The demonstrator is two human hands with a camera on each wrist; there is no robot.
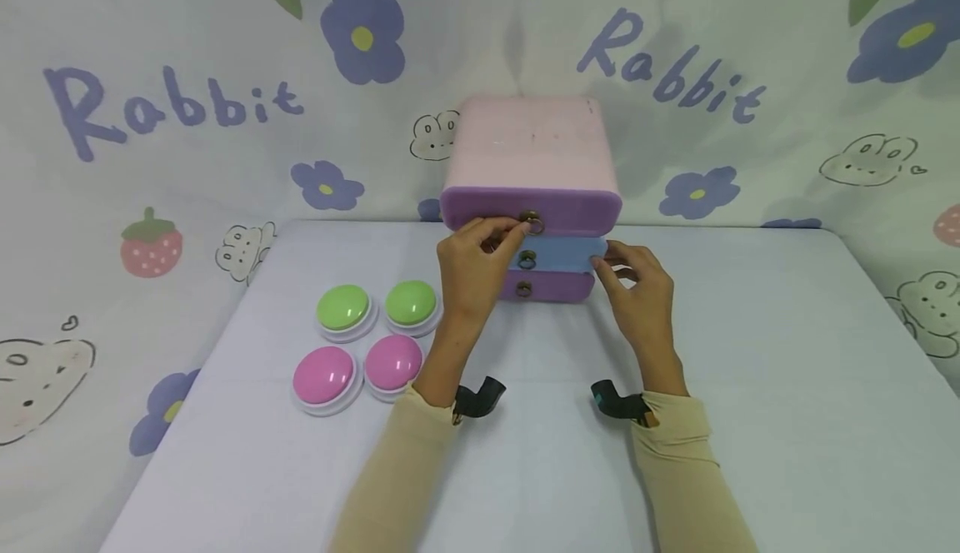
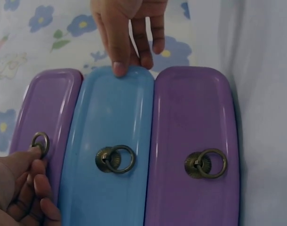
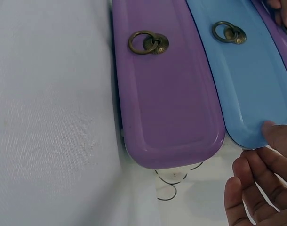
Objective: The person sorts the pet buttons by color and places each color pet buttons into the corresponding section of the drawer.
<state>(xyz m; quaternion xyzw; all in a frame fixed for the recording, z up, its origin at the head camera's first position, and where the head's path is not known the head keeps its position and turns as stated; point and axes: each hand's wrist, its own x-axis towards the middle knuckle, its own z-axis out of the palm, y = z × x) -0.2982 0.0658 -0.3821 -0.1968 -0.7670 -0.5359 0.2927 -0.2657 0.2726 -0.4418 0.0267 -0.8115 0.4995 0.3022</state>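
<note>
A small pink cabinet [image 1: 534,141] with three drawers stands at the table's back. My left hand [image 1: 474,266] pinches the brass ring pull [image 2: 41,142] on the purple top drawer [image 1: 480,207] between thumb and finger. At the right end of the blue middle drawer [image 1: 562,255], my right hand [image 1: 641,291] grips the edge, its thumb on the front face and its fingertips at the side. Below sits the purple bottom drawer [image 3: 169,94], its own brass ring pull [image 3: 148,42] hanging free. The blue drawer's ring pull [image 2: 116,159] is untouched too.
Left of the cabinet, two green push buttons [image 1: 342,307] and two pink push buttons [image 1: 324,376] on white bases sit on the white table [image 1: 787,403]. One pink button is partly behind my left forearm. A printed cloth [image 1: 225,28] hangs behind the table.
</note>
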